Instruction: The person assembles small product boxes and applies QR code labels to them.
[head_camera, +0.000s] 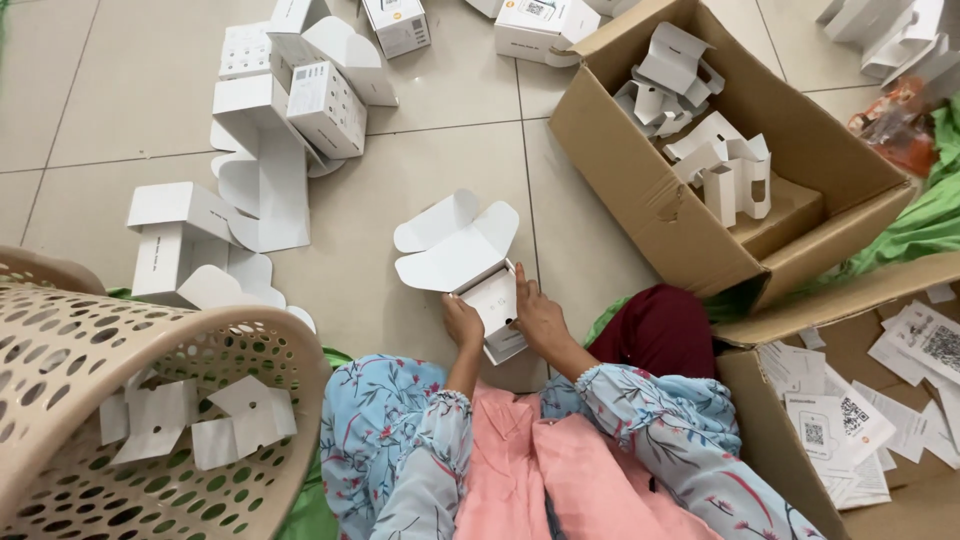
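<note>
basket (150, 330) cut off at left edge, leaflets' (830, 420) print too small

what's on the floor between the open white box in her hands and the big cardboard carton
Nothing: in the head view, only bare floor tile lies between the white box and the carton.

Two cardboard cartons (690, 230), one perforated basket (90, 360)

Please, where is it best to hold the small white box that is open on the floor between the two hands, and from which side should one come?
Probably by the two long side walls of the small white box, coming from the left and right, where the left hand and right hand already rest. Its top flaps stand open and look thin, so they would likely bend if gripped.
</note>
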